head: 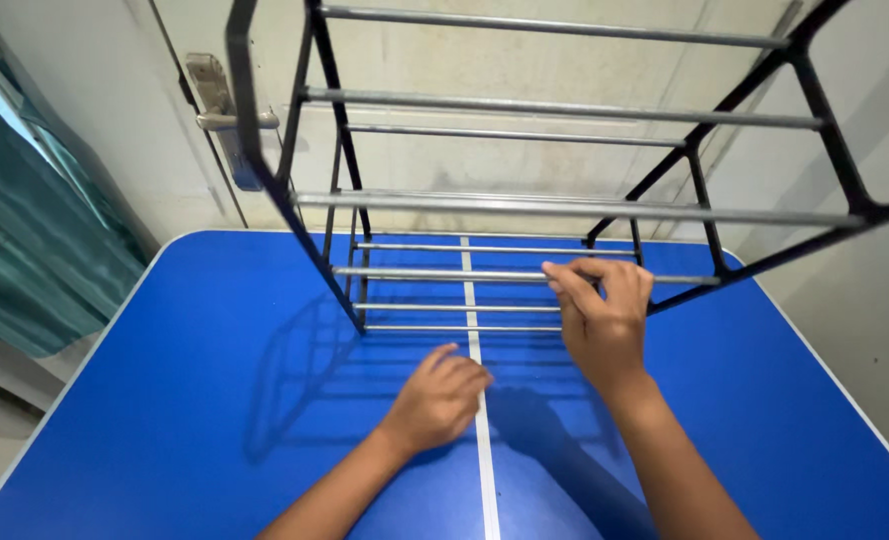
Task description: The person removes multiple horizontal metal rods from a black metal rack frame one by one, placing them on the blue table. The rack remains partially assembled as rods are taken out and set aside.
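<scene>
1. Your right hand (605, 325) is closing its fingers around 1 metal bar (445, 273) of the rack (565, 200), which is standing on the blue table (165, 400).
2. Your left hand (440, 400) is resting on the table near the white seam (483, 440), fingers loosely curled, holding nothing.
3. You are gripping near the bar's right end; keep the wrist straight, so the rack is not tilting.

Looks like a home, prob. a small room or utility corner: plain whitish door (445, 120) w/ metal lever handle (227, 110), teal curtain (35, 240) at left, blue folding table (215, 400) w/ white centre seam, bare pale walls (865, 300).
</scene>
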